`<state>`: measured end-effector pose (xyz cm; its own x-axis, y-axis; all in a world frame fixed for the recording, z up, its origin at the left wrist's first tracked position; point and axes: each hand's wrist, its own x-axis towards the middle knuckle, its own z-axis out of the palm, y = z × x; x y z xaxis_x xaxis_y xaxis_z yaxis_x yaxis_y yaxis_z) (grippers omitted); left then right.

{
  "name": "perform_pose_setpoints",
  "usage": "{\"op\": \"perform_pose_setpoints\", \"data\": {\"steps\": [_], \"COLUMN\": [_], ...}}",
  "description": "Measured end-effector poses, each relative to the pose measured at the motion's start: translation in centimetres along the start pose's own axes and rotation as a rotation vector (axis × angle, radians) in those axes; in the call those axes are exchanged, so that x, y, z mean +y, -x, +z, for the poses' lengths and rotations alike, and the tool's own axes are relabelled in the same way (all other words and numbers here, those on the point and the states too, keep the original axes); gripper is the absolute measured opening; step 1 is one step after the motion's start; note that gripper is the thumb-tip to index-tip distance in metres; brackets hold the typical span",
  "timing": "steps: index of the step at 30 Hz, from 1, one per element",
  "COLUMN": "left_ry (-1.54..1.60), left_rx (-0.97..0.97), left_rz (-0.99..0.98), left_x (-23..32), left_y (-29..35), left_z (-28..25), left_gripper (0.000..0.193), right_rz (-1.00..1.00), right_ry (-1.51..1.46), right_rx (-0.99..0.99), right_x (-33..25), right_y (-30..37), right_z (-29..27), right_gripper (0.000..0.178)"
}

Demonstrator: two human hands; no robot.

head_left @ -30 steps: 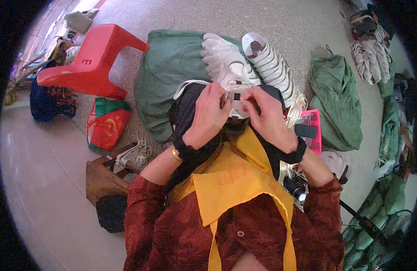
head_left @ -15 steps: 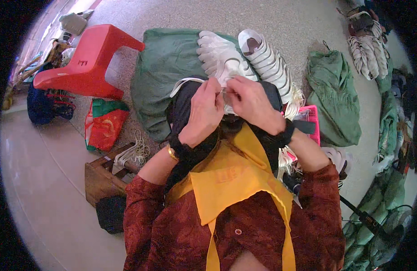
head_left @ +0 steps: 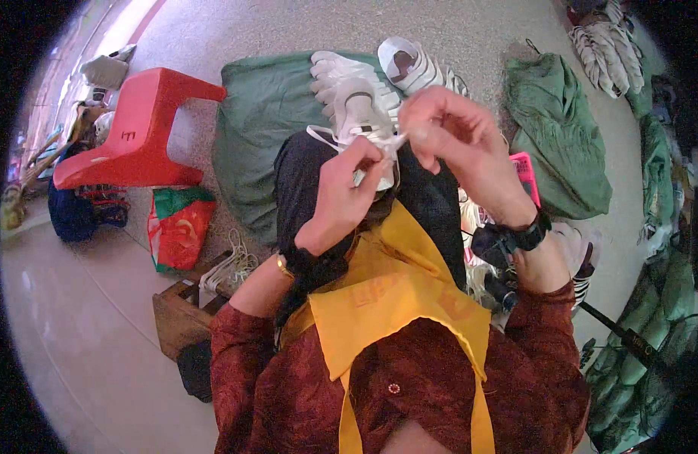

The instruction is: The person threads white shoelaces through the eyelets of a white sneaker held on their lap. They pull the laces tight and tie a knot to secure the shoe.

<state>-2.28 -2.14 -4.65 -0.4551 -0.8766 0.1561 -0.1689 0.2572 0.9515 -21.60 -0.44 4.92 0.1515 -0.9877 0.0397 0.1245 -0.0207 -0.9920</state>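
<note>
A white lace-up shoe (head_left: 354,113) rests between my dark-trousered knees, its toe end hidden behind my hands. My left hand (head_left: 337,189) is closed, thumb and fingers pinched on the white shoelace at the shoe's front. Up and to the right, my right hand (head_left: 470,144) pinches a stretch of white shoelace (head_left: 399,141) drawn from the shoe. A loose lace loop (head_left: 318,135) sticks out on the shoe's left side. Just beyond lie two overlapping rows of white shoes, one on the left (head_left: 326,72) and one on the right (head_left: 421,66).
A green sack (head_left: 250,129) lies under the shoes. Left are a red plastic chair (head_left: 129,132), a red-and-green bag (head_left: 181,231) and a wooden stool (head_left: 173,310) with white laces (head_left: 231,265). Right are a pink basket (head_left: 525,175) and another green sack (head_left: 561,136).
My right hand has moved up and to the right, away from my left hand, drawing lace with it. More of the shoe now shows. The whole view has shifted slightly.
</note>
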Motion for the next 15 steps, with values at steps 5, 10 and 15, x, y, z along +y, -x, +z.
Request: {"op": "perform_pose_setpoints", "data": {"steps": [5,10,15], "left_ry": [0.073,0.123,0.013], "left_rx": [-0.044,0.276,0.133], "left_rz": [-0.12,-0.414,-0.512], "left_x": [-0.2,0.3,-1.8], "left_y": [1.7,5.5,8.8], "left_z": [-4.3,-14.0,-19.0], "left_gripper": [0.007,0.009,0.01], "right_rz": [0.192,0.356,0.356], "right_ry": [-0.007,-0.214,0.153], "right_rx": [0.064,0.483,0.591], "right_x": [2.2,6.5,8.5], "right_y": [2.6,11.3,14.9], "right_z": [-3.9,-15.2,-17.7], "right_gripper": [0.018,0.013,0.013]}}
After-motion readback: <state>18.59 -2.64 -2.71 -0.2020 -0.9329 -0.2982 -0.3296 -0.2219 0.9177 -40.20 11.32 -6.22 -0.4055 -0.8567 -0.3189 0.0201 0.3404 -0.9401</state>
